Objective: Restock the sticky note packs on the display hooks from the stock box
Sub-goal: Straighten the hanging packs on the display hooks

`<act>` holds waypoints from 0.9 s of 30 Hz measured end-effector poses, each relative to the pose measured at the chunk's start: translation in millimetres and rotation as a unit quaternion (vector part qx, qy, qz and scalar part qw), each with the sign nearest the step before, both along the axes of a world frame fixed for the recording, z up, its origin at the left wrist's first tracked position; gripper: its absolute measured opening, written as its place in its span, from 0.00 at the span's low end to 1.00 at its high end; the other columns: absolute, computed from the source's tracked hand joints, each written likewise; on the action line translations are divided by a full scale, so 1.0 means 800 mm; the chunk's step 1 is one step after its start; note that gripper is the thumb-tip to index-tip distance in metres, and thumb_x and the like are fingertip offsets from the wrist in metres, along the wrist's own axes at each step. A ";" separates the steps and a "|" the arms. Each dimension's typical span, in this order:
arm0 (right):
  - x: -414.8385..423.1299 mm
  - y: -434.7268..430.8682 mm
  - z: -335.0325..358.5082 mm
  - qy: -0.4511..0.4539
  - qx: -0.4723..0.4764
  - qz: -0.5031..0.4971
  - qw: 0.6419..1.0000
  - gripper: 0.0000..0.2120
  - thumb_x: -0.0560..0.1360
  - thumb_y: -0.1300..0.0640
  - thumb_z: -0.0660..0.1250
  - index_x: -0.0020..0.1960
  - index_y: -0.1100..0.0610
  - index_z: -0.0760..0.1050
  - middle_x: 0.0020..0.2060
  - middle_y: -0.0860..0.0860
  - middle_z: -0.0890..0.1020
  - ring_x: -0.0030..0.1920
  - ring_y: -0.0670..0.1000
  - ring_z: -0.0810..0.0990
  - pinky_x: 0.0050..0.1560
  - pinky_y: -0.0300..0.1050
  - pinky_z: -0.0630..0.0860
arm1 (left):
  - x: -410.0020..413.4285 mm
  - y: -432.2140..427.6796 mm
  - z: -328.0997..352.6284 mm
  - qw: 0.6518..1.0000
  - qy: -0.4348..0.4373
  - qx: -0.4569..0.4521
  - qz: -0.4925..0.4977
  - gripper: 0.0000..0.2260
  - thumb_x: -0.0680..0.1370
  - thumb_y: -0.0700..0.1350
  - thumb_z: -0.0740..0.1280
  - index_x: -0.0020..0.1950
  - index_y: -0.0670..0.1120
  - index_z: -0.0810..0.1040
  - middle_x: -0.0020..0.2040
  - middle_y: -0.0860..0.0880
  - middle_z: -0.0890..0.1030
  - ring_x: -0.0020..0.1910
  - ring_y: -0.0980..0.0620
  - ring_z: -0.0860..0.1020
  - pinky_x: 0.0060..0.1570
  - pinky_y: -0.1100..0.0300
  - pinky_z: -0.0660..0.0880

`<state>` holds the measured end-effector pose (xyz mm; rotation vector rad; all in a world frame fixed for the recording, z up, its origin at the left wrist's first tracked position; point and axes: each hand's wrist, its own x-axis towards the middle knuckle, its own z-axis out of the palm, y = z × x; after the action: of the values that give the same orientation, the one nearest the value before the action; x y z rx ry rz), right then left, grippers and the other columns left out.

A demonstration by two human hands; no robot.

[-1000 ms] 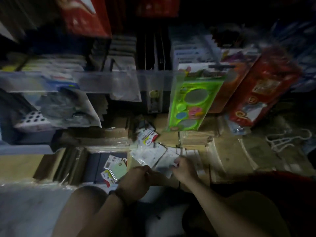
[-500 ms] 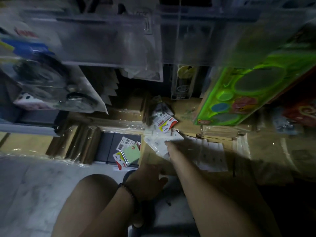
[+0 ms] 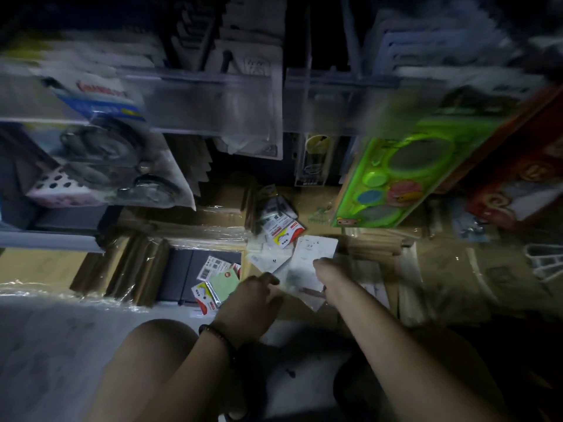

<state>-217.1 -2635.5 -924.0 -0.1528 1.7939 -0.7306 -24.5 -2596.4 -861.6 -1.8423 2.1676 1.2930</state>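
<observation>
Dim, blurred view. My right hand (image 3: pixel 327 268) grips a white flat sticky note pack (image 3: pixel 315 249) held up over a cardboard surface. My left hand (image 3: pixel 249 303), with a bead bracelet at the wrist, reaches the lower left edge of the clear packs (image 3: pixel 294 287) under it; its fingertips are hidden. More white packs (image 3: pixel 266 258) lie beside them. Red and white packs (image 3: pixel 280 231) lie further back. A green pack (image 3: pixel 224 284) and others sit in the open stock box (image 3: pixel 179 269) to the left.
Hanging goods crowd the display above: a green toy set (image 3: pixel 396 178) at right, red boxes (image 3: pixel 518 184) far right, bagged items (image 3: pixel 103 159) at left. Plastic-wrapped cardboard bundles (image 3: pixel 134 269) flank the box. White hangers (image 3: pixel 545 263) lie at right. My knees are below.
My left hand has moved up from near my knee to the packs. My right hand has lifted a white pack upright. The camera has tilted up slightly.
</observation>
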 end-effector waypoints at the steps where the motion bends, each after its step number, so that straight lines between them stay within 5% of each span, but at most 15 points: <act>1: -0.005 0.010 0.014 0.035 -0.048 0.015 0.998 0.10 0.81 0.62 0.64 0.57 0.51 0.80 0.53 0.57 0.84 0.50 0.61 0.83 0.43 0.63 0.86 | -0.005 0.003 0.001 0.999 0.025 -0.026 0.025 0.17 0.83 0.53 0.69 0.71 0.53 0.76 0.62 0.48 0.81 0.60 0.49 0.81 0.58 0.55 0.78; 4: -0.007 0.057 0.063 0.116 -0.182 0.060 0.975 0.08 0.75 0.59 0.68 0.50 0.49 0.82 0.46 0.49 0.88 0.49 0.57 0.87 0.52 0.66 0.85 | -0.026 0.012 0.010 0.980 0.150 -0.049 0.119 0.18 0.81 0.59 0.70 0.69 0.57 0.76 0.63 0.51 0.83 0.59 0.52 0.83 0.57 0.55 0.80; 7: 0.007 0.108 0.093 0.153 -0.258 0.092 0.949 0.13 0.71 0.49 0.69 0.54 0.47 0.84 0.45 0.45 0.88 0.47 0.48 0.88 0.51 0.57 0.85 | -0.048 0.025 0.025 0.936 0.290 0.070 0.188 0.24 0.72 0.71 0.72 0.66 0.66 0.76 0.62 0.57 0.85 0.59 0.56 0.85 0.62 0.43 0.82; 12: 0.016 0.139 0.128 0.168 -0.339 0.208 0.902 0.18 0.76 0.55 0.71 0.64 0.44 0.83 0.56 0.39 0.84 0.57 0.34 0.81 0.54 0.35 0.79 | -0.060 0.047 0.043 0.853 0.438 0.168 0.226 0.18 0.83 0.54 0.70 0.70 0.48 0.78 0.64 0.39 0.84 0.65 0.39 0.83 0.67 0.35 0.78; 15: 0.002 0.146 0.134 0.238 -0.372 0.259 0.859 0.23 0.77 0.59 0.72 0.69 0.43 0.81 0.61 0.42 0.78 0.63 0.33 0.75 0.61 0.28 0.73 | -0.052 0.055 0.061 0.818 0.473 0.166 0.284 0.12 0.87 0.43 0.63 0.70 0.45 0.78 0.62 0.39 0.86 0.60 0.40 0.86 0.56 0.43 0.84; 17: -0.006 0.154 0.138 0.285 -0.386 0.249 0.841 0.23 0.78 0.61 0.72 0.68 0.40 0.81 0.62 0.44 0.75 0.64 0.34 0.73 0.62 0.30 0.74 | -0.049 0.062 0.078 0.814 0.481 0.164 0.280 0.10 0.87 0.38 0.63 0.66 0.42 0.79 0.55 0.43 0.88 0.53 0.45 0.88 0.46 0.50 0.86; 21: -0.007 0.172 0.157 0.212 -0.409 0.198 0.865 0.21 0.79 0.61 0.72 0.67 0.41 0.82 0.64 0.38 0.81 0.66 0.37 0.78 0.63 0.36 0.78 | -0.041 0.077 0.099 0.825 0.481 0.160 0.250 0.14 0.85 0.38 0.66 0.70 0.40 0.78 0.63 0.37 0.85 0.61 0.35 0.84 0.56 0.38 0.83; 27: -0.006 0.216 0.204 0.196 -0.423 0.108 0.878 0.22 0.77 0.65 0.73 0.64 0.42 0.84 0.62 0.37 0.84 0.66 0.41 0.81 0.67 0.49 0.79 | -0.020 0.097 0.151 0.824 0.510 0.167 0.182 0.18 0.83 0.40 0.70 0.72 0.39 0.76 0.65 0.35 0.83 0.62 0.32 0.83 0.50 0.44 0.85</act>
<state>-221.9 -2462.4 -760.5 -1.1357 1.6598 -1.3498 -40.5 -2518.6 -741.0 -1.6046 1.6067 3.0476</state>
